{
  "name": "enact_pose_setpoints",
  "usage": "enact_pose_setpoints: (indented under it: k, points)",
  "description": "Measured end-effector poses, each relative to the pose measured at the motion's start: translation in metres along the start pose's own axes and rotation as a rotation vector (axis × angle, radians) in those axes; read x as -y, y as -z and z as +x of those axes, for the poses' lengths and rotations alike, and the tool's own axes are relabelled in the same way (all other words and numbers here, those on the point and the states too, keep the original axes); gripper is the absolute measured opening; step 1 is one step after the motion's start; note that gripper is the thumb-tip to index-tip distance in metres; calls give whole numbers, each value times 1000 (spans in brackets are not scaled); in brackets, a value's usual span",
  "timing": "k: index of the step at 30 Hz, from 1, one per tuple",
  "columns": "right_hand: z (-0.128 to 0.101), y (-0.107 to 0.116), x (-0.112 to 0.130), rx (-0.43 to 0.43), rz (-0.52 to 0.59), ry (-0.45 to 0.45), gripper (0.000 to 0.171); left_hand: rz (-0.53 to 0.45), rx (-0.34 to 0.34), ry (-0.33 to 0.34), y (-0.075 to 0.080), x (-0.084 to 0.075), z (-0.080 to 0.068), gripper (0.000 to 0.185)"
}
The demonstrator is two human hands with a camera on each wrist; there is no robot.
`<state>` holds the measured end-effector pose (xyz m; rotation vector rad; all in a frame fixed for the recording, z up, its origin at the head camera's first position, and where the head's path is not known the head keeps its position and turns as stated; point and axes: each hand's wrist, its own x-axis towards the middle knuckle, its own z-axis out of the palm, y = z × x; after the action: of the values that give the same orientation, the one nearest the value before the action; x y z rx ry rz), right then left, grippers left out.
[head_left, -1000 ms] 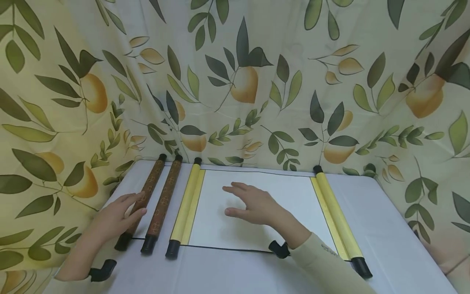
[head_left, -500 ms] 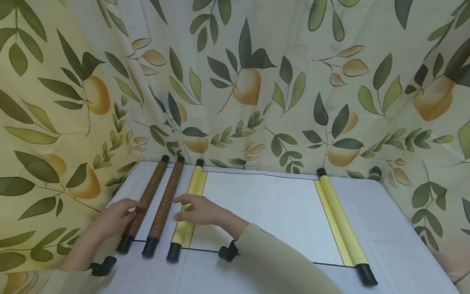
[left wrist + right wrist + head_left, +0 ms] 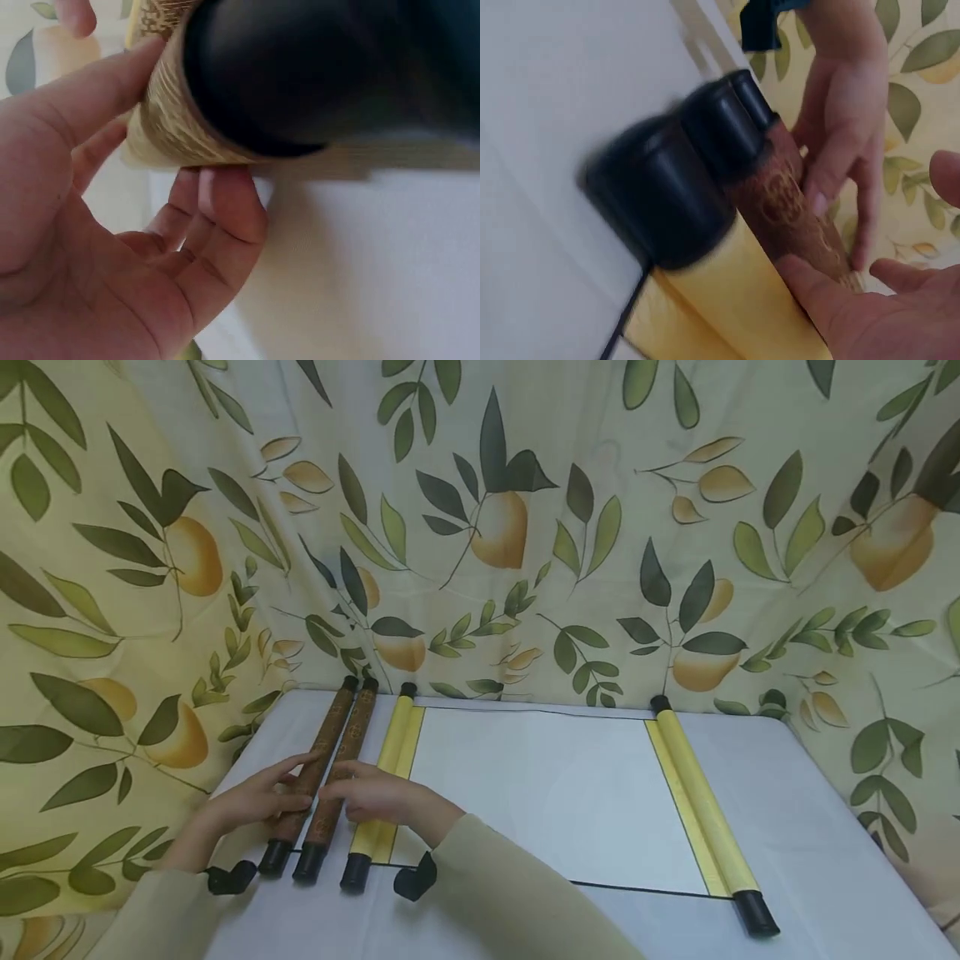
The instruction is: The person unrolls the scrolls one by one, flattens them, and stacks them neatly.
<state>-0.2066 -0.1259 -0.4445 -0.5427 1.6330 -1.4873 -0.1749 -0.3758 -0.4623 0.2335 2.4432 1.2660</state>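
Observation:
My left hand [image 3: 251,797] grips the left brown roller [image 3: 332,727] of a narrow, mostly rolled scroll, thumb on one side and fingers curled at the other. Its black end cap [image 3: 262,75] fills the top of the left wrist view. My right hand [image 3: 390,797] holds the right brown roller [image 3: 356,727], its thumb against the gold-patterned surface [image 3: 780,202] in the right wrist view. A thin strip of white shows between the two brown rollers, closer together at the far end. Right beside them lies the left yellow roller [image 3: 392,735] of a second scroll, partly under my right hand.
The second scroll's white sheet [image 3: 555,785] lies spread flat across the table, ending at its right yellow roller [image 3: 708,802] with black caps. A white cloth [image 3: 810,843] covers the table. Behind and to the left hangs a curtain [image 3: 480,602] printed with fruit and leaves.
My right hand has moved left from over the white sheet to the right brown roller. My left hand has closed on the left roller and shifted it right, narrowing the gap.

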Motion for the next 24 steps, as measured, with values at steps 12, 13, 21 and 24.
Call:
enact_pose_setpoints:
  k: [12,13,21,24]
  points:
    - [3,-14,-1,-146,18,45,74,-290,49,137,-3,-9,6,73]
    - [3,-14,-1,-172,-24,55,74,-334,38,141,-4,-10,5,74]
    - [-5,-7,-7,-247,53,179,59,-551,-24,42,-24,-28,-11,79]
    - [-16,2,-8,-245,73,200,59,-572,-38,-2,-37,-43,-16,86]
